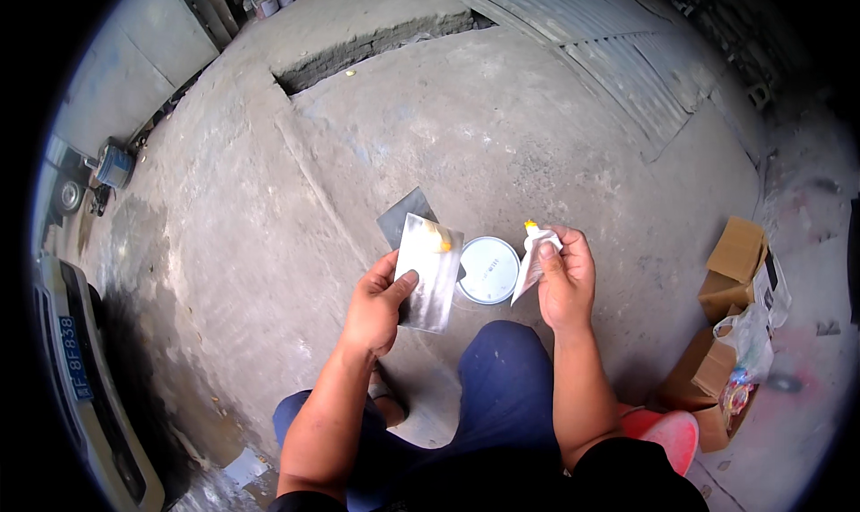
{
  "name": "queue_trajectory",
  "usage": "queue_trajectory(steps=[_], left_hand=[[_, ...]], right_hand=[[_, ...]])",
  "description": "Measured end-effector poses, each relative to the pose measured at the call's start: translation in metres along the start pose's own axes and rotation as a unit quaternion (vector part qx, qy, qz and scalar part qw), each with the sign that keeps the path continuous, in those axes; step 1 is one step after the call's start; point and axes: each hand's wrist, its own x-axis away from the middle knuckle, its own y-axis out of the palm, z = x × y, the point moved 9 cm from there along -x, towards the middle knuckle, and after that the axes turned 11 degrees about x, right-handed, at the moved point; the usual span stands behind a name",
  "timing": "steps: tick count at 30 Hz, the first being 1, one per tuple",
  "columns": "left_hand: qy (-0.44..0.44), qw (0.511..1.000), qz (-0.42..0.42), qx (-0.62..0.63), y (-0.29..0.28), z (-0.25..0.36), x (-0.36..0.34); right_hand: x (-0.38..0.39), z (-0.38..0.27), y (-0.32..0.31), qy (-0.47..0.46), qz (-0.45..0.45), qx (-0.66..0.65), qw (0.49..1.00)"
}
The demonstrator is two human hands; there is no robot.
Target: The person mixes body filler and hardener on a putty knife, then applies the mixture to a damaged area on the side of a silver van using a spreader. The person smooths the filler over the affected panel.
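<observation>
My left hand (381, 306) grips a shiny, flat metal sheet (428, 288), thumb across its face. A dab of yellow and cream paste (437, 237) sits near its top edge. Behind it shows a dark grey flat piece (405, 215); whether my fingers hold that too, I cannot tell. In my right hand (569, 279) is a crumpled white squeeze tube (535, 261), pinched under the thumb, its yellow tip pointing up. Between the two hands, lower down, is a round can with a pale lid (490, 270), partly covered by the sheet.
Cardboard boxes (717, 360) with plastic wrapping stand at the right, beside a red plastic seat or basin (663, 436). A vehicle's front end (90, 378) is at the left. Farther off are a rectangular pit (376, 51) in the concrete floor and corrugated metal sheets (618, 64).
</observation>
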Motion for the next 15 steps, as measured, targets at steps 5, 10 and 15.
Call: queue_trajectory(steps=[5,10,15], left_hand=[[-0.004,0.999,-0.006,0.048,-0.003,0.005,0.004],[0.016,0.997,0.008,0.078,-0.018,0.013,0.013],[0.031,0.995,0.013,0.094,-0.03,0.021,0.016]], right_hand=[[-0.018,0.061,-0.043,0.003,0.028,0.321,0.947],[-0.006,0.137,-0.009,-0.139,-0.076,0.633,0.758],[0.022,0.193,0.015,-0.225,-0.141,0.664,0.699]])
